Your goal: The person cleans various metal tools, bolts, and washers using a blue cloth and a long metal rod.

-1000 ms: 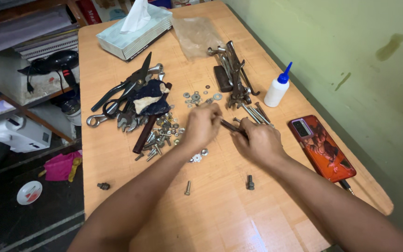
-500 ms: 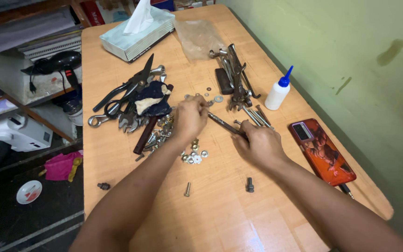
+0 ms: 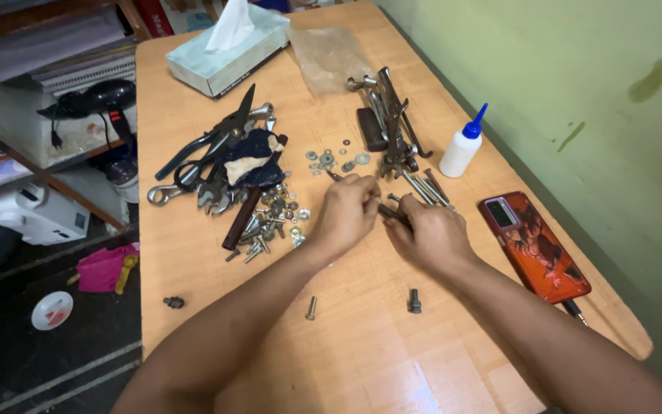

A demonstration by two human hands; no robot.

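Mid-table, both hands' fingers seemingly pinch a bolt.

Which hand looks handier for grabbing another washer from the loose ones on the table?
Probably the left hand: it sits closer to the washers and the pile of bolts. The right hand lies on the far side, and both hold a long bolt.

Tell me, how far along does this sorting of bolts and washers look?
Partly done, it seems. Some washers already lie spread apart, and long bolts lie side by side. In hand: the left hand and right hand together grip a long bolt. Left: a mixed heap of screws and nuts, plus stray bolts nearer the person.
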